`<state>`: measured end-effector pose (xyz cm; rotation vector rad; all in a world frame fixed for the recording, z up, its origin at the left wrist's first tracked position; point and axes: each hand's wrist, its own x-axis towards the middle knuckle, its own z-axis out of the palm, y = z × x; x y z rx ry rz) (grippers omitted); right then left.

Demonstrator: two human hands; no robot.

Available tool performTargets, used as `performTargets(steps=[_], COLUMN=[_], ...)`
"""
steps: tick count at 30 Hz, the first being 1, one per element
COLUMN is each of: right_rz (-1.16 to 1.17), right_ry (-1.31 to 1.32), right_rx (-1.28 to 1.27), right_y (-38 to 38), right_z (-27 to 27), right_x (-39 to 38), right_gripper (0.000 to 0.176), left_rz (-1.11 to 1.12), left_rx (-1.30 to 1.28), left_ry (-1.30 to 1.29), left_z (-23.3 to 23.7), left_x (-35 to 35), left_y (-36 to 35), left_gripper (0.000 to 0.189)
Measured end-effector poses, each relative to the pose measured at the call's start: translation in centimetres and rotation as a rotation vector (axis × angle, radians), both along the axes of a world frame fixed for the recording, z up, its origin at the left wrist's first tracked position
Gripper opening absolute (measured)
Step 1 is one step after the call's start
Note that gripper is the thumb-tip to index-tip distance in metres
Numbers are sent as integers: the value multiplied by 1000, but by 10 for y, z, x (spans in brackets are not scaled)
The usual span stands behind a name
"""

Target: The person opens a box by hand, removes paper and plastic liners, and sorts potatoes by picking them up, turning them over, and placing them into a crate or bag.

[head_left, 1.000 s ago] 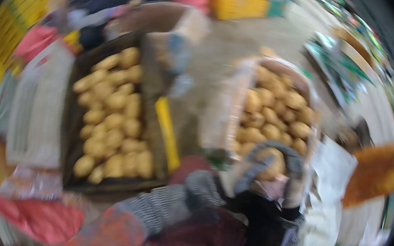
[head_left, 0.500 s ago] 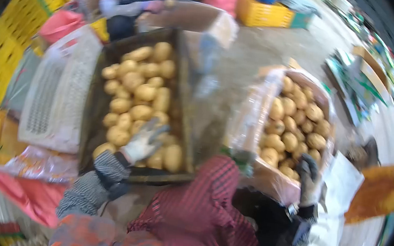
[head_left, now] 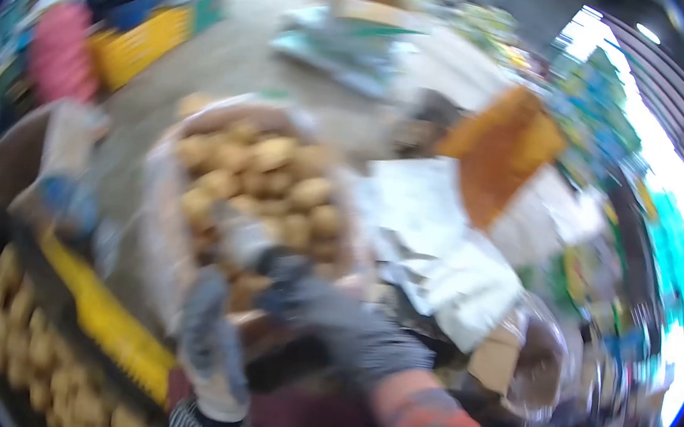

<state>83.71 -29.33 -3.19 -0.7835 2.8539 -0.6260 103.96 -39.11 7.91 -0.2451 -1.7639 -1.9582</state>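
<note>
A plastic-lined box (head_left: 157,218) of potatoes (head_left: 273,155) stands in front of me, smeared by motion. My right hand (head_left: 246,240), in a white and grey glove, reaches from the right over the potatoes at the near part of the box. Its fingers are too blurred to show whether they grip a potato. My left hand (head_left: 215,351), gloved alike, is upright at the box's near left corner with fingers stretched out and nothing visible in it. At lower left is a dark crate (head_left: 58,265) of more potatoes (head_left: 47,357).
A yellow strip (head_left: 107,309) runs along the crate's side. White sheets (head_left: 440,242) and an orange-brown board (head_left: 500,156) lie right of the box. Farther back are a yellow crate (head_left: 142,43), a pink sack (head_left: 63,51) and an open carton (head_left: 365,14).
My view has swung right, so the potato box is now central and the crate lower left. My left hand has left the crate's potatoes; my right hand has moved from the box's right edge over its potatoes.
</note>
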Motion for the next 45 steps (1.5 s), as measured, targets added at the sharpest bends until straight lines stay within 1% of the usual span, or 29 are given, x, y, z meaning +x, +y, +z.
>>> performTargets(steps=[1, 2, 3, 4, 5, 8, 9, 12, 13, 15, 16, 17, 19, 20, 21, 22, 23, 25, 26, 27, 28, 31, 34, 35, 38, 41, 44, 45], right_rz=[-38, -77, -125, -119, -154, -159, -85, -134, -122, -88, -84, -72, 16, 106, 156, 7, -34, -173, -233, -184, -158, 26, 160, 153, 155, 93, 119, 89], right_ry=[31, 61, 399, 146, 67, -115, -130, -343, -381, -450, -288, -128, 150, 261, 187, -246, -401, -409, -391, -393, -374, -191, 145, 92, 98, 201, 335, 263], right_rx=[12, 23, 239, 237, 201, 108, 123, -171, -272, -496, -470, -442, -407, -422, -488, -854, -947, -965, -981, -967, -947, -777, -553, -611, -514, -651, -630, -640], right_y=[-23, -46, -53, -56, -65, -65, -57, -26, -9, 23, 34, 44, 62, 68, 76, 81, 95, 105, 108, 111, 110, 94, 74, 66, 54, 37, 34, 34], right_z=[-15, -28, -27, -6, 2, 28, 41, 51, 65, 99, 113, 127, 140, 137, 128, 130, 137, 151, 155, 152, 148, 142, 143, 147, 155, 160, 156, 161], right_x=[-15, -29, -16, -17, -23, -28, -23, 2, 13, 55, 76, 98, 135, 147, 152, 163, 165, 166, 165, 162, 158, 156, 169, 172, 172, 173, 168, 169], right_gripper=[45, 46, 51, 60, 63, 68, 70, 72, 71, 71, 71, 72, 75, 77, 76, 62, 60, 57, 55, 60, 64, 69, 75, 81, 101, 81, 76, 73], left_rz=[80, 92, 108, 134, 164, 212, 173, 138, 143, -160, -309, -388, -29, -78, -127, -167, -214, -246, -287, -318, -522, -455, -421, -415, -407, -517, -681, -597], left_rx=[82, 69, -3, -94, -170, -296, -91, -375, -450, 155, 445, 777, -260, -262, -265, -134, 47, 357, 527, 700, 1021, 1010, 935, 726, 896, 1073, 1277, 1156], left_ry=[-115, -127, -96, -53, -9, 75, 41, 75, -56, -117, -158, -327, -70, -109, -149, -197, -238, -287, -301, -313, -370, -423, -454, -411, -506, -625, -662, -662], left_z=[-22, -37, -45, -50, -43, -28, -31, -66, -61, -60, -48, -33, -52, -60, -52, -46, -37, -25, -21, -17, 3, 4, 4, 3, -1, -3, -5, -2], left_x=[-10, -10, -3, 2, 1, -12, -14, -17, -13, -14, -13, -11, -21, -17, -12, -13, -14, -12, -11, -13, -12, -21, -12, -8, -12, -12, -11, -10], left_y=[13, 11, -1, -13, -18, -13, -13, -40, -40, -30, -23, -16, -6, -8, -5, -1, 4, 8, 7, 6, 4, -3, -1, 0, -1, -6, -12, -10], left_gripper=[69, 62, 55, 49, 43, 39, 44, 51, 54, 54, 54, 48, 44, 47, 52, 55, 59, 66, 59, 52, 56, 59, 61, 62, 63, 67, 69, 68])
